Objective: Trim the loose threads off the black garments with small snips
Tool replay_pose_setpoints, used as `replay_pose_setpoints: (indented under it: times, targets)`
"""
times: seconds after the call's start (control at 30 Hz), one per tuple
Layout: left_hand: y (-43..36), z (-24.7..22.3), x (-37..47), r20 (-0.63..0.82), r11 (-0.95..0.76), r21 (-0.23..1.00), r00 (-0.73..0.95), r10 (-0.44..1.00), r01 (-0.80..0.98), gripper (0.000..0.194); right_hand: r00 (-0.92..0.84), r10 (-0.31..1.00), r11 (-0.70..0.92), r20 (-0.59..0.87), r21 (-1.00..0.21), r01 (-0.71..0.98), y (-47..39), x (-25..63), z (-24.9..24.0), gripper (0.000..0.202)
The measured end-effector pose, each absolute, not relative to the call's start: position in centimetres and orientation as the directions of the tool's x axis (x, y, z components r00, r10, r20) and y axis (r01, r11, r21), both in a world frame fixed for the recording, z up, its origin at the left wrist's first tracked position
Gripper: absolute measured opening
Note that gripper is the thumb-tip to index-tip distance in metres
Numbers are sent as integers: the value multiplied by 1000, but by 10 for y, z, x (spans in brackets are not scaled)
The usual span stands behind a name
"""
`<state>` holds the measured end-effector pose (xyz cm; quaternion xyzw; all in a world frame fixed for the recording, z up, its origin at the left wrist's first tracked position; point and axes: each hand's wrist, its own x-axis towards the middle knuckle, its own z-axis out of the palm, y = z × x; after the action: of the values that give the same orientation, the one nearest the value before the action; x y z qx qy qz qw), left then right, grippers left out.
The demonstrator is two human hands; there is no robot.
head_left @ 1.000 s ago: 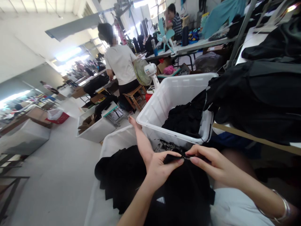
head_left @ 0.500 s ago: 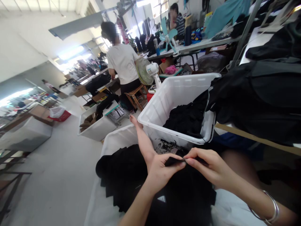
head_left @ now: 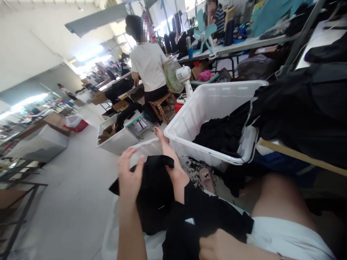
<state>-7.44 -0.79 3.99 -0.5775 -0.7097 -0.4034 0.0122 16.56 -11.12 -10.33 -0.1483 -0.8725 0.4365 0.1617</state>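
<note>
Black fabric point(head_left: 155, 187) hangs over a white bin at the lower left, its upper edge lifted and curled. My left hand point(head_left: 130, 175) is raised beside it, thumb and fingers apart, with part of the fabric passing behind the hand. Across my lap lies a black garment point(head_left: 214, 213) with a small white triangular mark. Low in the view, my right hand point(head_left: 219, 245) has its fingers curled onto that garment; the fingertips are hidden. Whether both black parts are one piece, I cannot tell.
A large white bin point(head_left: 181, 139) with black cloth pieces stands ahead. Black scraps and a pink slipper point(head_left: 207, 180) lie on the floor. Dark cloth point(head_left: 303, 108) is heaped at right. A person in a white shirt point(head_left: 150, 66) sits beyond, near a standing fan point(head_left: 175, 76).
My hands, pinching dark fabric together before, have parted. The left moved left and opened; the right dropped toward my lap. The black fabric shifted left, uncovering the slipper.
</note>
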Motion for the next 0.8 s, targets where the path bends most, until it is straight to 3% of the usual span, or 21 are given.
replay_pose_setpoints:
  times: [0.1, 0.17, 0.2, 0.27, 0.37, 0.47, 0.6, 0.7, 0.8]
  targets:
    - [-6, 29, -38, 136, -124, 727, 35, 990, 675, 29, -724, 686, 156, 67, -986, 56, -80, 182, -80, 8]
    - [-8, 19, -14, -85, -102, 817, 293, 952, 568, 34, -579, 815, -83, 4, -989, -123, -52, 196, -59, 15]
    - [-9, 14, -3, -127, -104, 841, 381, 916, 532, 37, -494, 869, -143, 0, -958, -251, -38, 204, -49, 18]
    - [-11, 2, 17, -67, -165, 857, 423, 904, 489, 45, -335, 941, -196, -37, -869, -455, -15, 217, -29, 21]
    - [-15, -14, 40, 308, -356, 769, 180, 934, 532, 58, -124, 987, -155, -98, -766, -624, 6, 232, -5, 21]
    - [-20, -19, 59, 587, -470, 633, 14, 810, 615, 62, 15, 993, -77, -118, -736, -673, 11, 240, 7, 19]
    - [-25, -11, 84, 495, -439, 630, 105, 863, 641, 58, 102, 986, -24, -128, -728, -685, 8, 240, 7, 19]
    - [-23, -6, 98, 412, -392, 629, 140, 900, 671, 32, 130, 982, -20, -135, -765, -643, 8, 238, 4, 18]
    - [-18, -7, 100, 442, -420, 619, 148, 885, 663, 11, 100, 982, -78, -163, -819, -569, 12, 239, -1, 19]
